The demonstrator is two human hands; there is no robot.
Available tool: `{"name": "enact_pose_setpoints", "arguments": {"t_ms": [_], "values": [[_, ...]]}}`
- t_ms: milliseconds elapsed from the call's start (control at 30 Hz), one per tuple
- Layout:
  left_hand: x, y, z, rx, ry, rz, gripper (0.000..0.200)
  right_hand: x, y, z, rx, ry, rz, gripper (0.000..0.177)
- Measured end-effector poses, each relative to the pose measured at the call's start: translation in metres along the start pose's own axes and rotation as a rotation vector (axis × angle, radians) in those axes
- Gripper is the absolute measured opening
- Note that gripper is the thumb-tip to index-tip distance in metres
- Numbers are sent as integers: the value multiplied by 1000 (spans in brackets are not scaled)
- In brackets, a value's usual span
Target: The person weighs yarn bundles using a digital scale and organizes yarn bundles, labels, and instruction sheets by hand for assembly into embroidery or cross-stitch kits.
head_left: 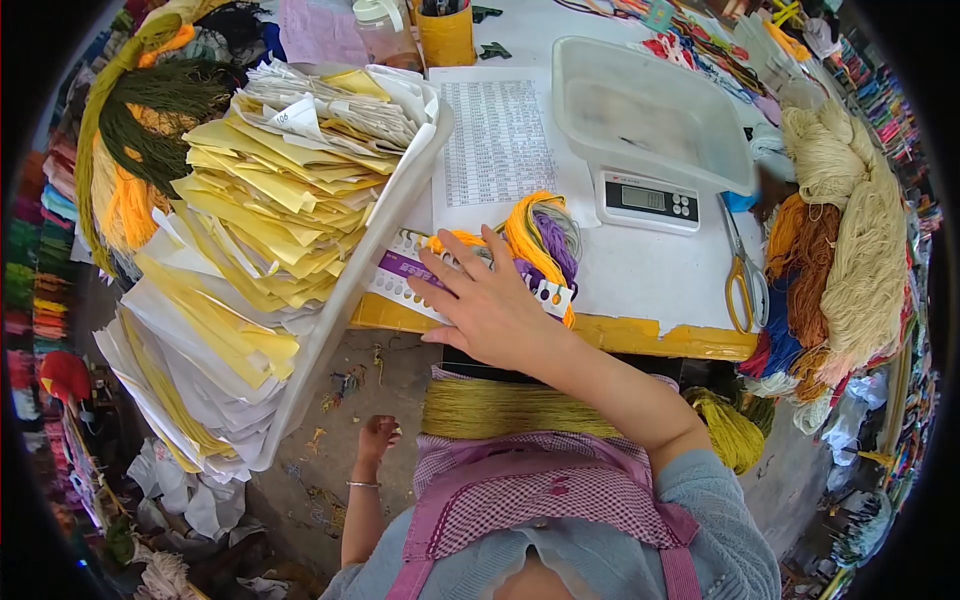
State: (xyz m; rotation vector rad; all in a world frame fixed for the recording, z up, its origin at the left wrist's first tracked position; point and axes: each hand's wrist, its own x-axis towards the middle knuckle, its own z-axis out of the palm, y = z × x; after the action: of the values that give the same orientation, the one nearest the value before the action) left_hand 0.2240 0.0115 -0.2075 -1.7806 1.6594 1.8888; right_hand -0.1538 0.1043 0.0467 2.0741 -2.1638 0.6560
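My right hand [490, 310] lies with fingers spread over a white and purple punched card [405, 265] at the table's front edge. Beyond the fingers, a bundle of orange, purple and grey thread [545, 235] rests on the card; its strands partly hide the card's holes. Lower down, away from the table, my left hand [378, 437] hangs above the floor, its fingers curled in. Whatever might be inside those fingers is too small to see. Olive-green thread [510, 408] stretches across my lap over a pink checked apron [540, 490].
A long plastic tray [310, 375] packed with yellow and white paper packets stands at left. Behind the card lie a printed sheet [495, 140], a digital scale [648, 197] bearing a clear bin [655, 110], and scissors [742, 275]. Thread skeins [845, 230] hang at right.
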Motion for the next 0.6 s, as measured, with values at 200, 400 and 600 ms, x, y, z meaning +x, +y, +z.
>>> {"name": "enact_pose_setpoints", "arguments": {"t_ms": [200,400,600], "values": [[-3,-10,-3,17,-5,-70,26,-5,-10,-14,51,3,-72,57],[-5,-17,-1,51,1,-83,25,-14,-14,-14,94,26,-102,52],[-3,-17,3,22,-4,-81,24,-22,-13,-19,141,49,-109,45]]}}
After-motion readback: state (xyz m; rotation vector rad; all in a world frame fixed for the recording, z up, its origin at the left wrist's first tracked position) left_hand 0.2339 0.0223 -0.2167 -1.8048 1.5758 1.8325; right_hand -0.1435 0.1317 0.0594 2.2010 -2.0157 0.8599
